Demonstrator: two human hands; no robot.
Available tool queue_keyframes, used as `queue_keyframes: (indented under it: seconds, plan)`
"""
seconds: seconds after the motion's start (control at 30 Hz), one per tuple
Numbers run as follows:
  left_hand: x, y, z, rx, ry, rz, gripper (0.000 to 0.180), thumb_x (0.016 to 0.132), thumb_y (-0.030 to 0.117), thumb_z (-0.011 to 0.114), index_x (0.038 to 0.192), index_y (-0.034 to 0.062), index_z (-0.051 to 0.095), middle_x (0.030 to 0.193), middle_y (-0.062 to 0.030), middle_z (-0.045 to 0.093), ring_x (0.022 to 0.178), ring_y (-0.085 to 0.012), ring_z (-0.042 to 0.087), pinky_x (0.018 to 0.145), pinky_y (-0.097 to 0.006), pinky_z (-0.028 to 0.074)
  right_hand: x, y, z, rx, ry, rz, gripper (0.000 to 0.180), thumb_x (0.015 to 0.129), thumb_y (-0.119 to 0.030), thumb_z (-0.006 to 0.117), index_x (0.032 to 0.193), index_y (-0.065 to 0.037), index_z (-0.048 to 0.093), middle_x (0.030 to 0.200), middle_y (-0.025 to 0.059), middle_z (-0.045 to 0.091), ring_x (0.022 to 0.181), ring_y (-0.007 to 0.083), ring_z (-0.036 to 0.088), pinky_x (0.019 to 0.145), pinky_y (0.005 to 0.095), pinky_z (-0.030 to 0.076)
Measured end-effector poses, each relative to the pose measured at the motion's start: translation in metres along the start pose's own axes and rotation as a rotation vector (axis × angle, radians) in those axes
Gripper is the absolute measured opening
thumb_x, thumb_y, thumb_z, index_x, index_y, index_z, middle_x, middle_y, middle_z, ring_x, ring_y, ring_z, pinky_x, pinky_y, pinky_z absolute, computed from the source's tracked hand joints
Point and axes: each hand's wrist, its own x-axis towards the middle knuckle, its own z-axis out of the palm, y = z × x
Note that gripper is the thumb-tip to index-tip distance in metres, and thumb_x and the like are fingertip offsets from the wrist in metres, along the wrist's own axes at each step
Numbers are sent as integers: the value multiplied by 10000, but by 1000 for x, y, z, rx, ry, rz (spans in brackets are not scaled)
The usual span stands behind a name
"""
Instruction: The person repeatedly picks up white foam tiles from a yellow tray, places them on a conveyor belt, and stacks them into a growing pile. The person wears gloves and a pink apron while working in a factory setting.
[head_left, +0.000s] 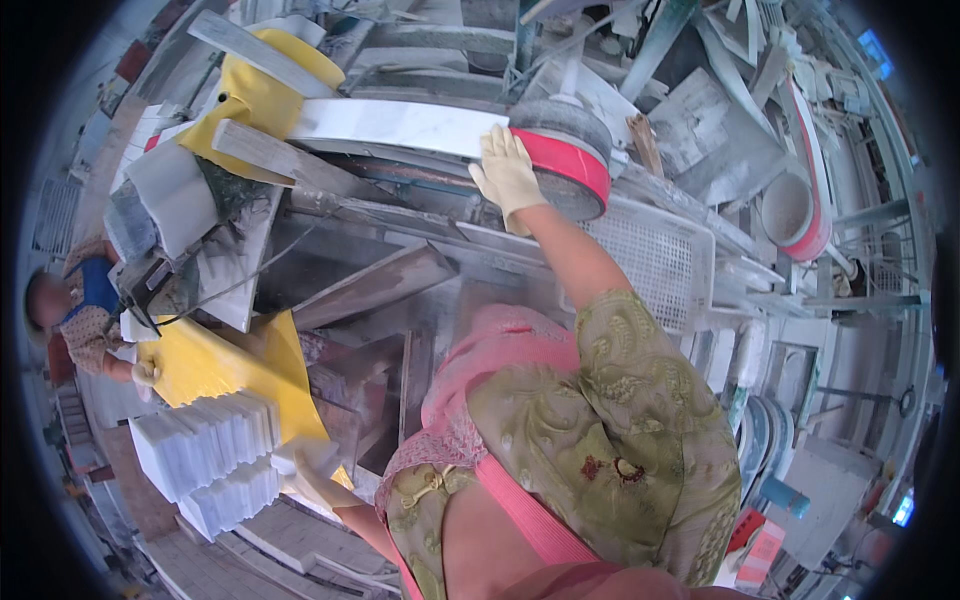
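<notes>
My right hand (510,172), in a pale glove, lies flat with its fingers stretched out. It rests on the long belt of a belt sander (400,125), where the whitish run meets the pink-red part around the wheel (565,160). No separate piece shows under that palm. Low on the left, my gloved left hand (318,487) is closed around the edge of a small white tile (308,456); its fingers are partly hidden. Right beside it stand stacked white tiles (205,445), in two rows next to a yellow sheet (225,365).
At the far left a co-worker (90,300) reaches a gloved hand toward the yellow sheet. Another belt machine (800,215) stands on the right. A white perforated crate (650,260) sits below the wheel. Planks and stone offcuts (375,285) lie around the frame.
</notes>
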Motion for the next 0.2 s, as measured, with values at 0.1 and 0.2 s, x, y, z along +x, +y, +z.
queue_keyframes:
  seconds: [0.1, 0.2]
  plan:
    - [-27, 13, -8, 21, -21, 51, 516, 917, 346, 667, 1173, -102, 630, 1053, -191, 671, 837, -292, 698, 670, -419, 613, -9, 4, 0, 41, -54, 18, 698, 969, -434, 557, 1480, 22, 420, 1580, 268, 366, 1488, 388, 324, 1224, 490, 249]
    - [-37, 39, 36, -148, -67, 14, 543, 915, 349, 668, 1213, -103, 620, 1063, -187, 679, 861, -301, 702, 674, -409, 617, 5, 0, -14, 41, -127, 58, 756, 937, -463, 609, 1499, 0, 405, 1595, 269, 332, 1491, 396, 322, 1224, 507, 244]
